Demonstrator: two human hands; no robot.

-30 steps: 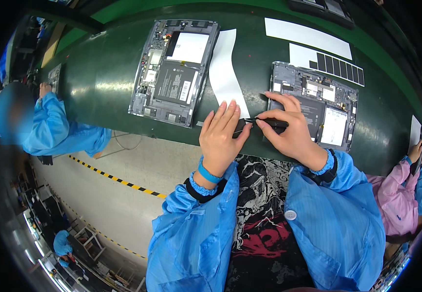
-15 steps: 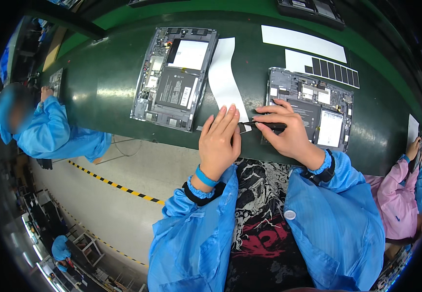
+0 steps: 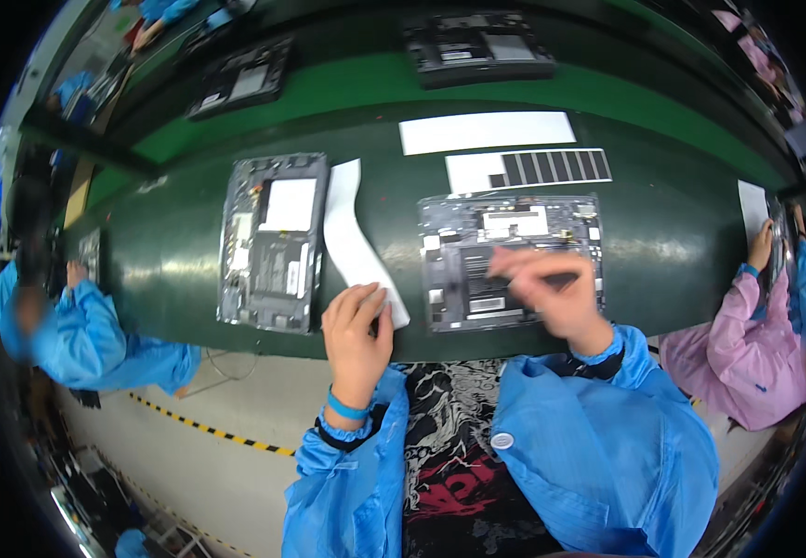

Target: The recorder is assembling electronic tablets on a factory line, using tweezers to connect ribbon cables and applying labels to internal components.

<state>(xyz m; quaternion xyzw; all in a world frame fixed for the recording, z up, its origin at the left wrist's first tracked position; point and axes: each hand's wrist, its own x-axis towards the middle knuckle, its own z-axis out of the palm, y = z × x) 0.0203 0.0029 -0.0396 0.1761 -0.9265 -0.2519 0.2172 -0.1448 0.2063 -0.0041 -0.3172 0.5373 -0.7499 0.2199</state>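
Note:
My left hand (image 3: 358,333) is at the near end of a curved white paper strip (image 3: 352,237). Its fingers are bent and its thumb is drawn in, with the fingertips on the strip. Smeared by motion, my right hand (image 3: 556,288) is over the near part of the right opened tablet-like device (image 3: 445,216). A slim black pen-like tool (image 3: 561,279) is in its closed fingers; the tip cannot be made out. Left of the strip lies another opened device (image 3: 273,251), with a black battery and a white panel showing.
Beyond the right device lie a white sheet with black rectangular pieces (image 3: 477,170) and a plain white sheet (image 3: 487,132). More devices (image 3: 477,51) rest on the far shelf. A person in blue (image 3: 96,316) sits at left, one in pink (image 3: 738,349) at right.
My right hand has left the strip's near end and moved right, over the right device. My left hand's fingers have bent from lying flat. The view has shifted, showing more of the far shelf.

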